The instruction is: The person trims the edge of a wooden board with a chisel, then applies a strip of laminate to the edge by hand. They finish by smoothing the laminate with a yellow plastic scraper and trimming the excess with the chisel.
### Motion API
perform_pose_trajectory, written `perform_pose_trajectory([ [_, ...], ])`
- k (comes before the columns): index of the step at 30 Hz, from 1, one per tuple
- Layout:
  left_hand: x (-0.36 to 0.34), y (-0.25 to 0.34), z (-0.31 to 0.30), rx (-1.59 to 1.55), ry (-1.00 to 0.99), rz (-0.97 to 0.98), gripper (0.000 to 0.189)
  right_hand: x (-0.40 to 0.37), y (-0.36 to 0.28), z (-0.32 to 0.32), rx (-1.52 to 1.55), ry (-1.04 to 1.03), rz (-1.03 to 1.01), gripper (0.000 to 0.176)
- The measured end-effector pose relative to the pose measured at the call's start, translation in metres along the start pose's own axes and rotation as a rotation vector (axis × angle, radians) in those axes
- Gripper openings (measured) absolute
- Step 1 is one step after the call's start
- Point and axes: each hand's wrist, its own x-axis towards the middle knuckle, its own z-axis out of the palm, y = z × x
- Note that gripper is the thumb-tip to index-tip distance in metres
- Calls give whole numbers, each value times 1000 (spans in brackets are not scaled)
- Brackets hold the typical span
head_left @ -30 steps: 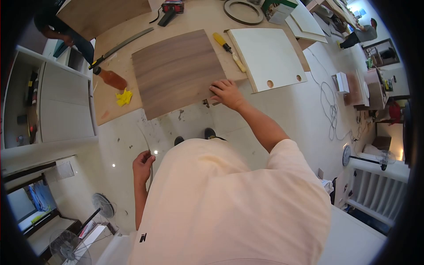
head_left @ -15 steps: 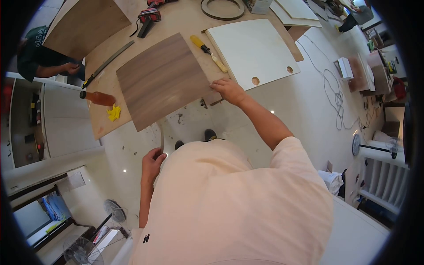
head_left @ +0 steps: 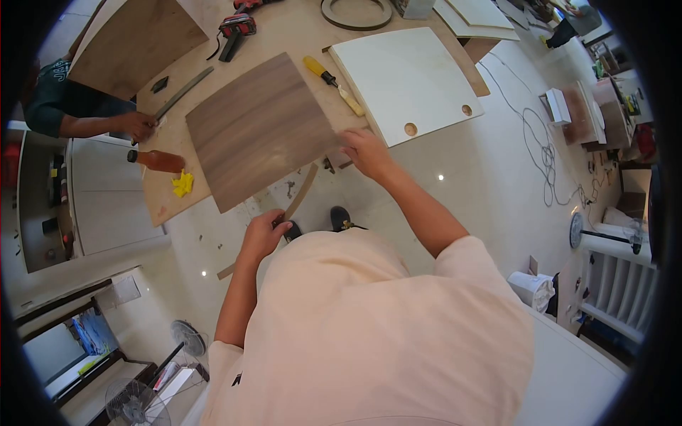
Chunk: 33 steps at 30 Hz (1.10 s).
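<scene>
A brown wood-grain panel (head_left: 263, 131) lies on the workbench, its near edge over the bench's side. My right hand (head_left: 367, 153) is at the panel's right corner, fingers closed on the edge there; their tips are partly hidden. Below the near edge, my left hand (head_left: 264, 233) pinches a thin brown edging strip (head_left: 303, 190). The strip curves up toward the panel, and its other end (head_left: 226, 271) shows left of my wrist. A yellow-handled chisel (head_left: 330, 82) lies between this panel and a white panel (head_left: 408, 82) with two round holes.
An orange-brown bottle (head_left: 160, 161) and yellow crumpled piece (head_left: 182, 183) lie at the bench's left. A co-worker's hand (head_left: 138, 126) is at a long metal tool (head_left: 186, 92). A red cordless drill (head_left: 238, 27) and coiled banding (head_left: 356, 11) sit farther back. Cable (head_left: 543, 156) trails across the floor.
My left hand has moved up and right with the strip, bringing more of it into view. My right hand stays at the corner. The co-worker's hand has reached onto the long tool.
</scene>
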Motion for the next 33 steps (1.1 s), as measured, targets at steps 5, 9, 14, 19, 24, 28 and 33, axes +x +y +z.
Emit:
perform_pose_trajectory([
  [5, 11, 6, -7, 75, -34, 42, 32, -42, -34, 16, 1131, -289, 589, 42],
  [9, 16, 0, -8, 109, -68, 92, 32, -48, -52, 39, 1338, -320, 646, 42],
  [14, 16, -2, -15, 123, -70, 114, 33, -46, -61, 53, 1384, -275, 645, 39],
  [19, 8, -1, -30, 88, -87, 75, 35, -50, -56, 66, 1604, -149, 719, 32],
  [24, -10, -60, -48, -40, -42, -13, 37, -51, -39, 75, 1628, 146, 813, 26],
  [28, -26, -108, -57, -124, -39, -122, 37, -54, -36, 75, 1594, 258, 912, 18],
  [33, -21, -133, -54, -300, -28, -237, 35, -48, -39, 85, 1612, 350, 950, 11],
])
